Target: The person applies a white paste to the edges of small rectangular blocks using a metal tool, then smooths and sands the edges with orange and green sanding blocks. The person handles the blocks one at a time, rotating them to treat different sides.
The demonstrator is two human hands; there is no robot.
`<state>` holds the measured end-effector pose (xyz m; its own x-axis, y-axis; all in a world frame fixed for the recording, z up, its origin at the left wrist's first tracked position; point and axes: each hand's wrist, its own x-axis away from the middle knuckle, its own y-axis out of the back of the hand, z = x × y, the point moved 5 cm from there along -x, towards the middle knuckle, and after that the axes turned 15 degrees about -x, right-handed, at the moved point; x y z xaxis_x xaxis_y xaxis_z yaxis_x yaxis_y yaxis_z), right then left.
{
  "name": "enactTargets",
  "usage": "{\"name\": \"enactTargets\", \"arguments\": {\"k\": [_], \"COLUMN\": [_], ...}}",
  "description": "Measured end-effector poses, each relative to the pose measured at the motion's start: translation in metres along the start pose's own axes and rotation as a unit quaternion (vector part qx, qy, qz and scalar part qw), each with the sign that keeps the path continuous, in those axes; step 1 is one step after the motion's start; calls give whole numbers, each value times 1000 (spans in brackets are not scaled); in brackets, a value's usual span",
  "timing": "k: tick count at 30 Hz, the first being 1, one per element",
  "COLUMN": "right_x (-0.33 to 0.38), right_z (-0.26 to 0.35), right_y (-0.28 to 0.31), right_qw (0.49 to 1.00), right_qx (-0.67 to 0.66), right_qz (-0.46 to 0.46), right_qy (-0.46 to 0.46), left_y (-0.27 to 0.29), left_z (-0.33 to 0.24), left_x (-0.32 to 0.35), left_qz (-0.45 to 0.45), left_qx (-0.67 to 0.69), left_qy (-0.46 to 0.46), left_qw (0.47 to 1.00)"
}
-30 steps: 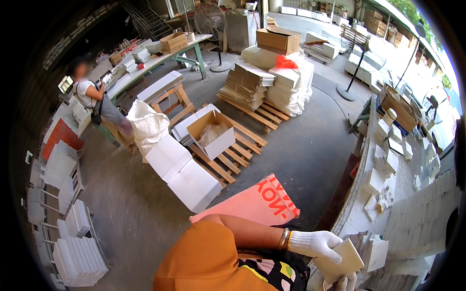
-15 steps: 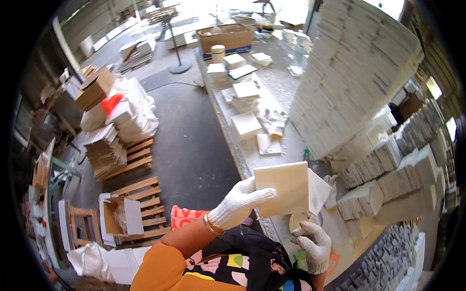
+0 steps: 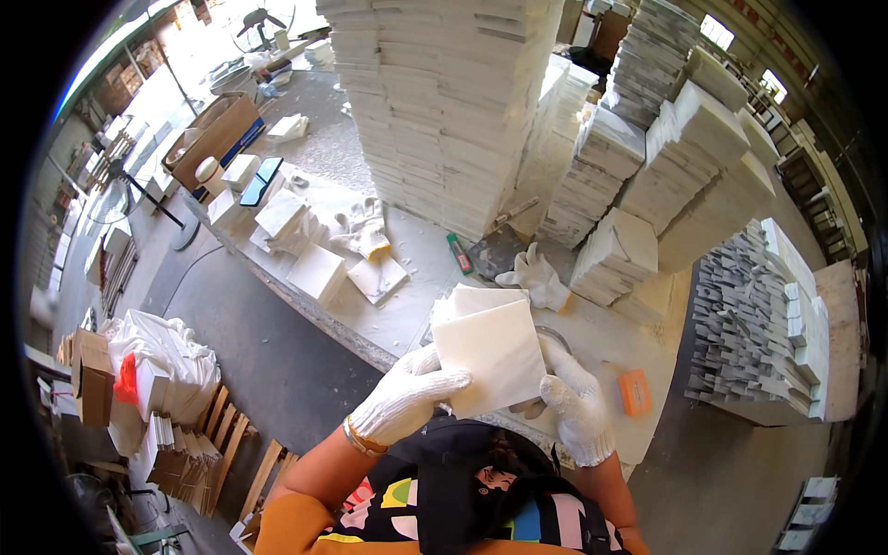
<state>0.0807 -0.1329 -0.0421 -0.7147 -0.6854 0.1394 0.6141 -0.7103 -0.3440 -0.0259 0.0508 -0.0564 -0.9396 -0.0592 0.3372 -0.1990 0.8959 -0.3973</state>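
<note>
A square white stone tile point(image 3: 490, 356) is held up in front of me, tilted. My left hand point(image 3: 407, 393), in a white knit glove, grips its left edge with the thumb across the face. My right hand point(image 3: 575, 407), gloved too, closes on the right edge, its fingers partly hidden. More white tile point(image 3: 481, 298) shows just behind the upper edge; whether it touches the held one I cannot tell. A round rim point(image 3: 558, 339) peeks out beside my right fingers, mostly covered. An orange block point(image 3: 635, 392) lies right of that hand.
Tall stacks of white tiles point(image 3: 435, 102) rise beyond the bench point(image 3: 425, 250). Loose gloves point(image 3: 536, 277), a green tool point(image 3: 459, 253), small tile piles point(image 3: 317, 272), a phone point(image 3: 262, 181) and a cardboard box point(image 3: 217, 139) rest on it. Grey stone strips point(image 3: 749, 324) stand at right.
The view has swung right. My right hand has come up from below the tile to its right edge. The left hand keeps its hold on the tile.
</note>
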Motion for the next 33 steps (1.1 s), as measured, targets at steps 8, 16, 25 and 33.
{"name": "enactTargets", "arguments": {"k": [8,16,25,33], "right_x": [-4,-10,-27,-26], "right_z": [12,43,55,65], "right_y": [25,67,86,91], "right_qw": [995,983,969,969], "right_qx": [-62,-83,-82,-90], "right_qz": [-79,-150,-181,-173], "right_qy": [1,65,148,152], "left_y": [-11,0,-5,-34], "left_z": [-18,-48,-63,-82], "left_x": [-34,-30,-56,-65], "left_qz": [34,-62,-26,7], "left_qx": [-41,-122,-140,-179], "left_qy": [-27,-95,-113,-82], "left_qw": [998,986,983,980]}}
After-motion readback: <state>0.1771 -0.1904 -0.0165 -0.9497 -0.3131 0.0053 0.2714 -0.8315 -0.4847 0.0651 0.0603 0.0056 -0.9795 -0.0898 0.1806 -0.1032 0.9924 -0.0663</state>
